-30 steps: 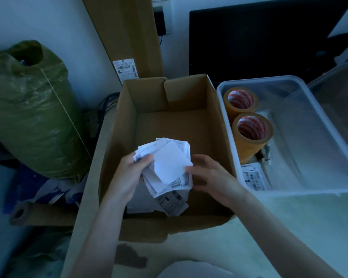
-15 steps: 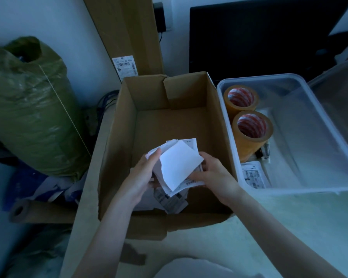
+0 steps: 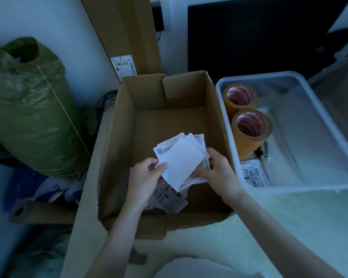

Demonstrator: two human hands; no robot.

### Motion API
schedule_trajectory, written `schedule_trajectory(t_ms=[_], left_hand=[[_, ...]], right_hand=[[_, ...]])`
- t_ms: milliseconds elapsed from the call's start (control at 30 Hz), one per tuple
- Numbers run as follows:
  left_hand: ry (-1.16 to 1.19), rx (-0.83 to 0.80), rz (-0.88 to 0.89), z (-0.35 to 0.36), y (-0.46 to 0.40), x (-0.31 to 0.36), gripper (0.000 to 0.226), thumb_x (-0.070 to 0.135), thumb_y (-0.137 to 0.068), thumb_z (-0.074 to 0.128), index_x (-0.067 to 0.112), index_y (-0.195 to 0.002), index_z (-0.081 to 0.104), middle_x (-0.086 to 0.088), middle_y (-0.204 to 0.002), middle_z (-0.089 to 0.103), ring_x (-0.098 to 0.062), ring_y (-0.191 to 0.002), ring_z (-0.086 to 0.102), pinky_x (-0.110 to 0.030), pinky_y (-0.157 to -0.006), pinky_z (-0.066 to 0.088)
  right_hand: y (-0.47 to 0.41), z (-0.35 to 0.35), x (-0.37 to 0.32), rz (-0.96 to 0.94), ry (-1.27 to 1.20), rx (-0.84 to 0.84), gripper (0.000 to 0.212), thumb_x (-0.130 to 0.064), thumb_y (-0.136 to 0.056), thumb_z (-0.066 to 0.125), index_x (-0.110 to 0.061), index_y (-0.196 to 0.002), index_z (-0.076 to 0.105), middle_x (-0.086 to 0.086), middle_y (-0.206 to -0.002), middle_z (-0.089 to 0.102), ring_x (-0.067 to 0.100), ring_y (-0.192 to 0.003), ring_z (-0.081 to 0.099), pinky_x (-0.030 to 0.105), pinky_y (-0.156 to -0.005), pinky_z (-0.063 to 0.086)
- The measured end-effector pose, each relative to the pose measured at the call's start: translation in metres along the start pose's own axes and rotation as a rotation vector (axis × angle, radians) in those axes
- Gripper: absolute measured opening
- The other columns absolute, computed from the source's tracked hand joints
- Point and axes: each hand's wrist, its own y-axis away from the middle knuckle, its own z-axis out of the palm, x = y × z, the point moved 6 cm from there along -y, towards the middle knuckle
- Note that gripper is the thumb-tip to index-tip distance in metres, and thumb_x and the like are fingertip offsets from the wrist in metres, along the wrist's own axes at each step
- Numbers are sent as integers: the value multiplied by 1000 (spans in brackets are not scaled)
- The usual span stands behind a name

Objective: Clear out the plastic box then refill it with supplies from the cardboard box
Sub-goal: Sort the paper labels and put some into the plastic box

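Two hands over the cardboard box (image 3: 117, 149), and we've got a stack of paper slips (image 3: 181, 163) held up between them, above the near end of the box. Our left hand (image 3: 147, 181) pinches the stack's lower left corner, thumb on top and fingers (image 3: 149, 164) curled beneath. Our right hand (image 3: 219, 173) grips the right edge, fingers bent round the papers. On top sits a blank white sheet, tilted, with printed labels fanning out behind it. More printed slips (image 3: 169, 197) lie loose on the box floor under our hands; the far half of the box floor shows bare cardboard.

Just beside it on the right, touching or nearly so, we see the clear plastic box (image 3: 289, 189) on the pale tabletop (image 3: 269, 227). Inside, along its left wall, two tape rolls (image 3: 251, 133) stand side by side, red-striped cores facing up. Near them at the front left corner lies a labelled packet (image 3: 251, 173), with a small pen-like item next to the nearer roll; we can't tell exactly what it is.

Off to the left stands a big green sack (image 3: 28, 109), and a tall flat carton (image 3: 127, 33) leans on the wall behind.
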Motion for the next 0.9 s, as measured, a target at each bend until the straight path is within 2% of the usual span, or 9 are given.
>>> schedule_trajectory(t_ms=[100, 200, 367, 467, 667, 767, 833, 900], left_hand=[[-42, 50, 41, -2, -1, -3, 12, 27, -90, 64, 17, -84, 62, 9, -88, 69, -1, -76, 68, -26, -63, 60], [-76, 89, 49, -7, -5, -6, 13, 27, -91, 62, 16, -84, 62, 6, -85, 69, -5, -78, 67, -27, -64, 60], [112, 76, 30, -9, -5, -6, 4, 21, -92, 61, 18, -90, 62, 2, -88, 70, -9, -84, 67, -20, -61, 56], [102, 34, 43, -4, -4, -5, 3, 24, -90, 63, 25, -90, 60, 4, -91, 68, -6, -84, 66, -20, -63, 56], [-104, 170, 160, -11, -2, -2, 12, 30, -91, 61, 19, -85, 60, 5, -86, 66, -6, -82, 63, -34, -70, 60], [-28, 172, 152, -15, -5, -3, 10, 28, -92, 59, 21, -84, 59, 6, -85, 66, -5, -81, 64, -36, -71, 59], [-38, 153, 175, -13, -5, -4, 10, 29, -91, 60, 21, -86, 59, 7, -88, 65, -5, -85, 62, -26, -69, 57], [-137, 177, 282, -11, -3, 0, 10, 28, -89, 63, 19, -87, 59, 9, -99, 57, -5, -93, 57, -13, -65, 49]], right_hand=[[0, -2, 1, 6, 16, 15, 37, -17, -83, 72, -19, -116, 56, -2, -106, 68, 11, -98, 68, 40, -80, 60], [-1, -5, 4, 48, -6, 28, 37, -14, -83, 72, -21, -115, 55, -2, -108, 67, 12, -98, 67, 40, -80, 60], [0, -4, 4, 84, -59, 20, 38, -12, -83, 71, -23, -116, 55, -3, -109, 67, 13, -99, 68, 39, -79, 60], [1, -3, 3, 69, -62, 7, 38, -13, -83, 71, -21, -116, 55, -1, -107, 68, 12, -95, 69, 39, -78, 60], [3, -5, 2, 49, -46, 19, 34, -13, -84, 71, -18, -114, 56, -1, -106, 68, 12, -93, 70, 37, -76, 61], [3, -5, 3, 52, -53, 21, 35, -13, -83, 71, -18, -114, 56, -1, -106, 68, 12, -92, 70, 36, -76, 61], [3, -3, 2, 50, -55, 11, 34, -12, -83, 71, -18, -114, 56, -1, -105, 69, 11, -92, 70, 35, -76, 61], [3, -2, 2, 45, -51, -2, 33, -13, -83, 70, -17, -114, 56, 0, -105, 69, 11, -91, 70, 35, -76, 61]])
